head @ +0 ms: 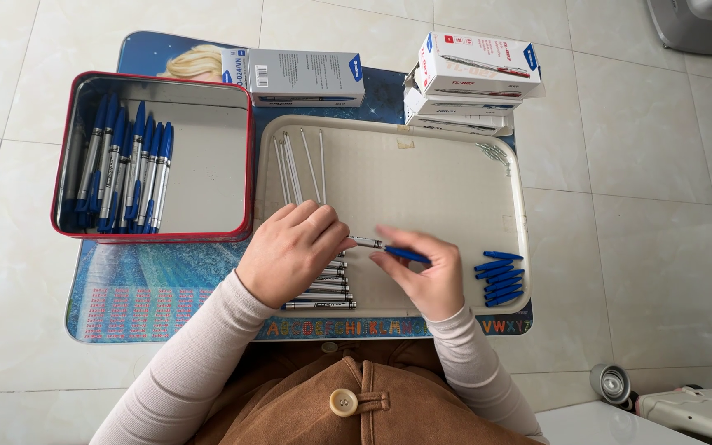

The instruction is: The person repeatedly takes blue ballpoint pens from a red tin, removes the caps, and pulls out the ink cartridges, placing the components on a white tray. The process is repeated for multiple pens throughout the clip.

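- My left hand (pixel 290 251) is curled shut around a silver pen barrel (pixel 364 242), whose tip end pokes out toward the right so the other hand can get at it.
- My right hand (pixel 426 276) pinches a blue cap (pixel 407 255) between thumb and fingers, lined up end to end with the barrel and touching or nearly touching it (I cannot tell whether it is seated).
- Both hands hover over the front middle of the beige tray (pixel 455 177), which keeps loose parts from rolling off.
- Just under my left hand, near the tray's front edge, lies a row of silver barrels (pixel 323 292), stacked side by side within easy reach.
- By the tray's front right corner sits a small heap of blue caps (pixel 500 278), on the same side as the hand that takes them.
- Toward the tray's back left corner, several thin white refills (pixel 298 165) lie roughly parallel, well apart from the hands.
- Left of the tray stands a red tin (pixel 154 235) with finished blue-capped pens (pixel 125 173) leaning along its left wall, all pointing the same way (tidy for counting, I judge).
- Behind the tray, a grey carton (pixel 302 78) lies at the back left, and a stack of white cartons (pixel 471 78) at the back right.
- Everything rests on a small blue printed table (pixel 142 305) over a pale tiled floor (pixel 661 206).
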